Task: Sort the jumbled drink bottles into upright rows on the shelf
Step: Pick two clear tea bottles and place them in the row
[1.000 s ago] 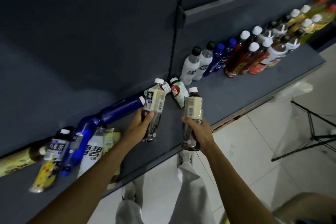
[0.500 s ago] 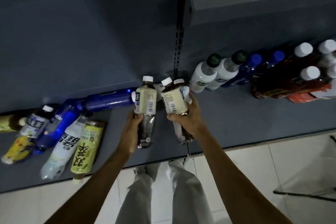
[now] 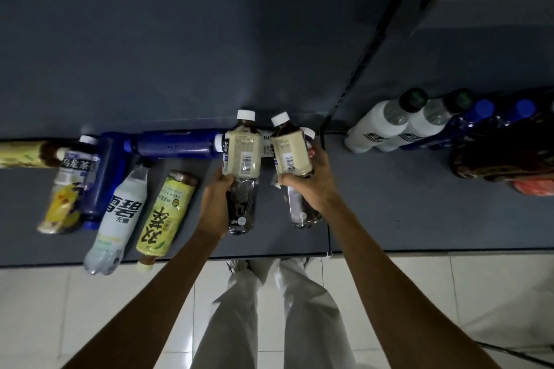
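Observation:
My left hand (image 3: 216, 207) grips a dark tea bottle (image 3: 241, 156) with a cream label and white cap, held upright over the grey shelf (image 3: 404, 219). Close beside it, my right hand (image 3: 311, 181) grips a matching tea bottle (image 3: 291, 153), tilted slightly left. Behind them a long blue bottle (image 3: 177, 144) lies on its side against the back wall. To the left lie jumbled bottles: a pale Sprite bottle (image 3: 120, 216), a yellow-green tea bottle (image 3: 166, 216), a dark blue bottle (image 3: 100, 177) and an oolong tea bottle (image 3: 72, 168). Upright white bottles (image 3: 389, 123) stand at the right.
Blue-capped bottles (image 3: 482, 117) and dark red bottles (image 3: 503, 159) stand in rows at the far right. A vertical shelf upright (image 3: 359, 69) divides the back wall. The shelf's front edge (image 3: 239, 256) runs above white floor tiles and my legs.
The view has swung left and down, so the upright rows sit at the right edge. Both hands still hold their tea bottles, brought closer together near the back wall.

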